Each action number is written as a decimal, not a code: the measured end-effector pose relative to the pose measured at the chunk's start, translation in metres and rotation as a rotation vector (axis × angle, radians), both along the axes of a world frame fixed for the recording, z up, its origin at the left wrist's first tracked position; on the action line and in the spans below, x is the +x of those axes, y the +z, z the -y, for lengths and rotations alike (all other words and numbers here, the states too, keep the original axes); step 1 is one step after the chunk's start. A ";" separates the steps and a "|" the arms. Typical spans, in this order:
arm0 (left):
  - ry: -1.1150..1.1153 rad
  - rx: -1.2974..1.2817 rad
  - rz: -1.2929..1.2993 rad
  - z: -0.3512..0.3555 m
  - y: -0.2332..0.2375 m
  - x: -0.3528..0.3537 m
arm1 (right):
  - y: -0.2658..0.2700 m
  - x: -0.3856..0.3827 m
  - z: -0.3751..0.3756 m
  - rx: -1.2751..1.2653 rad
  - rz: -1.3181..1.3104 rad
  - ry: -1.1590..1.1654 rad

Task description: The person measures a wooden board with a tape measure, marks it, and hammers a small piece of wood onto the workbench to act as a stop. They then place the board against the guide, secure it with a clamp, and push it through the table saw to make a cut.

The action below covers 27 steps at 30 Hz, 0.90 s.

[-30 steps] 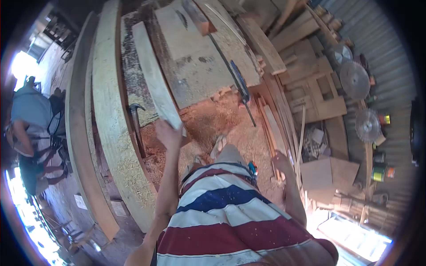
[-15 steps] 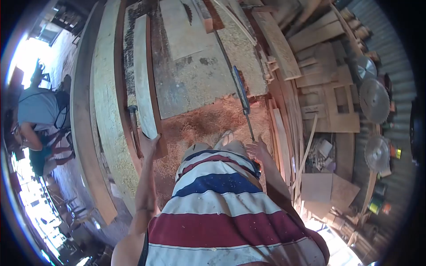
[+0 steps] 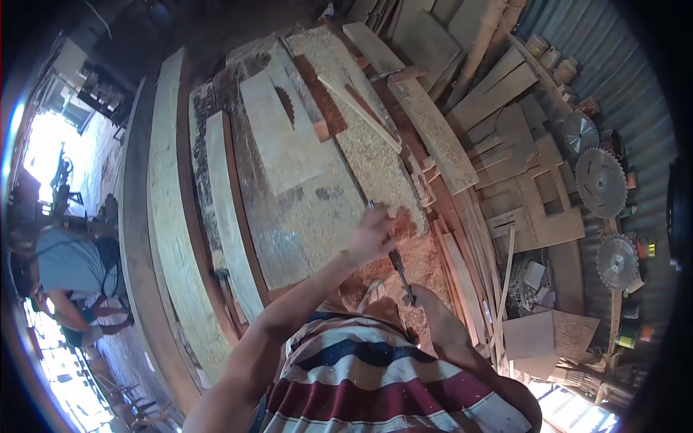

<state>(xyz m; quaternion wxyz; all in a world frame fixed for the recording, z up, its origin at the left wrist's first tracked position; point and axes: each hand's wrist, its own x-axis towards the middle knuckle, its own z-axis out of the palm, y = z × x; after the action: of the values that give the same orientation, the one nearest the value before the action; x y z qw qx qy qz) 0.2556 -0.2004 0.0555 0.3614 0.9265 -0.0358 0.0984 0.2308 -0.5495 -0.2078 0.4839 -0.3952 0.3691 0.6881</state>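
My left hand [image 3: 373, 235] is closed round the upper part of a long, thin dark metal tool [image 3: 399, 268] whose exact kind I cannot make out. The tool slants over the bench above reddish sawdust. Its near end is in my right hand [image 3: 424, 303], with the fingers wrapped round it close to my body. A long squared timber [image 3: 229, 209] lies on the bench to the left of my left forearm. Beside that timber rests a hammer-like tool [image 3: 225, 281], partly hidden.
Long planks [image 3: 173, 195] run along the bench's left side. A pale board with a blade-shaped slot [image 3: 278, 130] lies on the bench top. Scrap strips [image 3: 462, 274] are stacked at right, and circular saw blades [image 3: 601, 182] hang on the wall. A bent-over person [image 3: 76, 263] is at far left.
My left hand has left the squared timber and crossed rightward to grip the dark metal tool. My right hand, open before, has closed on the tool's near end. The view has tilted upward.
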 end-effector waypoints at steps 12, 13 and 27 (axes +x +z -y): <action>-0.130 0.194 -0.109 0.040 -0.050 0.071 | -0.028 -0.053 -0.009 -0.895 0.939 0.263; -0.092 0.176 -0.107 0.041 -0.047 0.076 | -0.027 -0.051 -0.015 -1.002 0.926 0.190; -0.454 0.648 -0.250 0.050 -0.042 0.087 | -0.002 -0.028 -0.032 -1.071 0.793 -0.586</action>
<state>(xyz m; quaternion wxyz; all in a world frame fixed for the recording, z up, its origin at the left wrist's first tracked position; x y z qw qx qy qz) 0.3422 -0.2507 0.0132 0.0653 0.9657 -0.2244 -0.1135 0.2026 -0.5172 -0.2095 0.4860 -0.6824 0.5427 0.0602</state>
